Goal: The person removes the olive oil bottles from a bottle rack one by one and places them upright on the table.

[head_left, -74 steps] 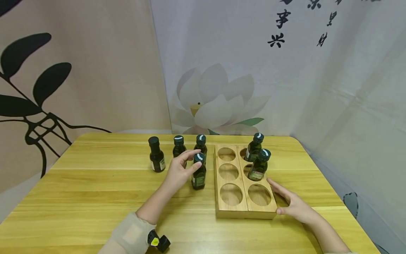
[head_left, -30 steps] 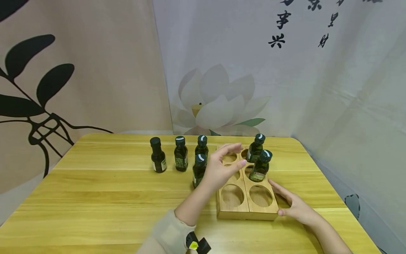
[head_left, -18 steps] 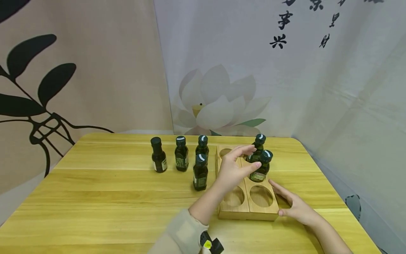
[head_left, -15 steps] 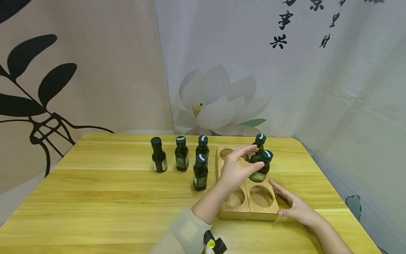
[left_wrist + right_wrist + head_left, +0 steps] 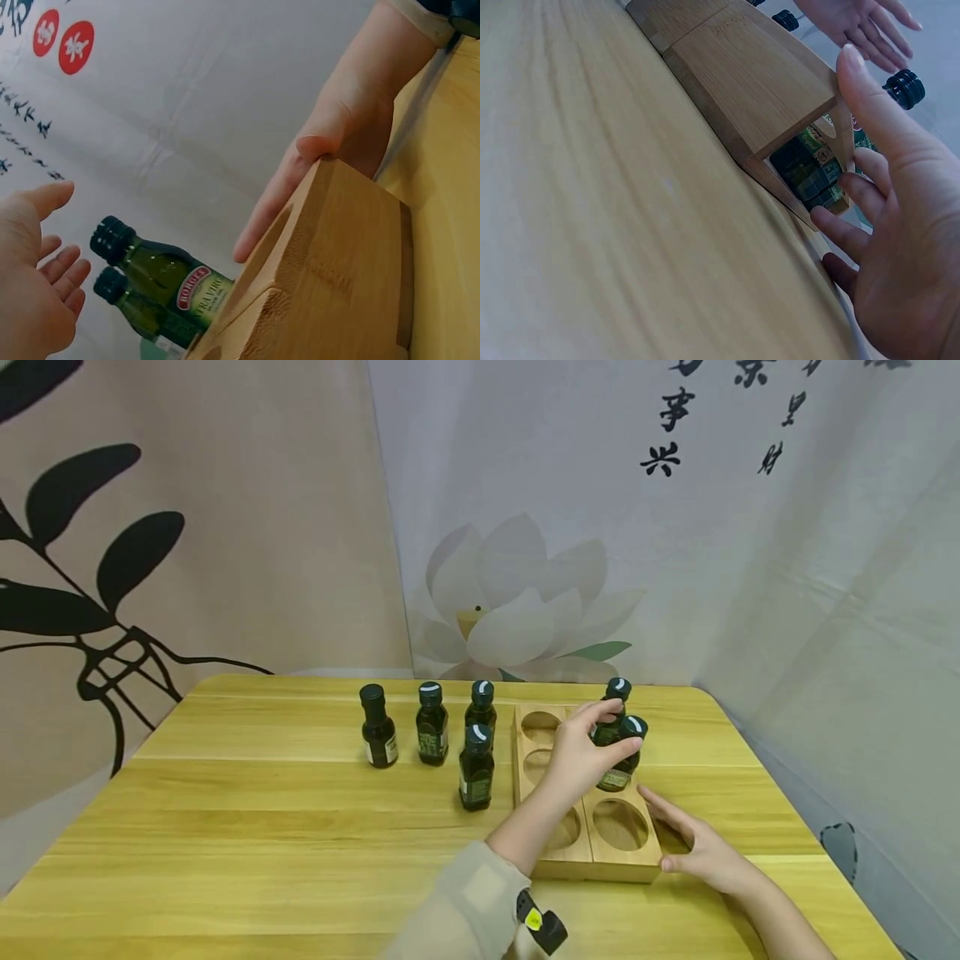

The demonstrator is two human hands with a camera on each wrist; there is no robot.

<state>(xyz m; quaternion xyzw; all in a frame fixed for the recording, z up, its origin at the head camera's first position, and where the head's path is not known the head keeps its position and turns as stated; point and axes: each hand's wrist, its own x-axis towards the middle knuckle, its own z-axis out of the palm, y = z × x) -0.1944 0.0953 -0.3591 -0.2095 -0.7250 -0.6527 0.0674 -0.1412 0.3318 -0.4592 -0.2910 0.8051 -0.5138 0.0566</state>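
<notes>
A light wooden rack (image 5: 617, 870) with two columns of round holes stands on the table. Two dark green oil bottles sit in its right column: a far bottle (image 5: 618, 688) and a near bottle (image 5: 618, 779). Over them is my left hand (image 5: 579, 753), thumb and fingers spread, holding nothing. In the left wrist view that left hand (image 5: 30, 277) is apart from the bottle caps. My right hand (image 5: 701, 853) rests at the rack's right side near the front corner. In the right wrist view its thumb touches the rack's edge, with the fingers (image 5: 866, 196) beside the open side.
Left of the rack, several dark bottles stand upright: one near its front (image 5: 476, 781), one behind that (image 5: 482, 703), another further left (image 5: 432, 735), and a slimmer long-capped bottle (image 5: 379, 739) outermost. A printed cloth (image 5: 517, 468) hangs behind the wooden table (image 5: 247, 827).
My left hand has let go of the near standing bottle and moved right, across the rack to the two bottles in it. My right hand has stayed at the rack's side.
</notes>
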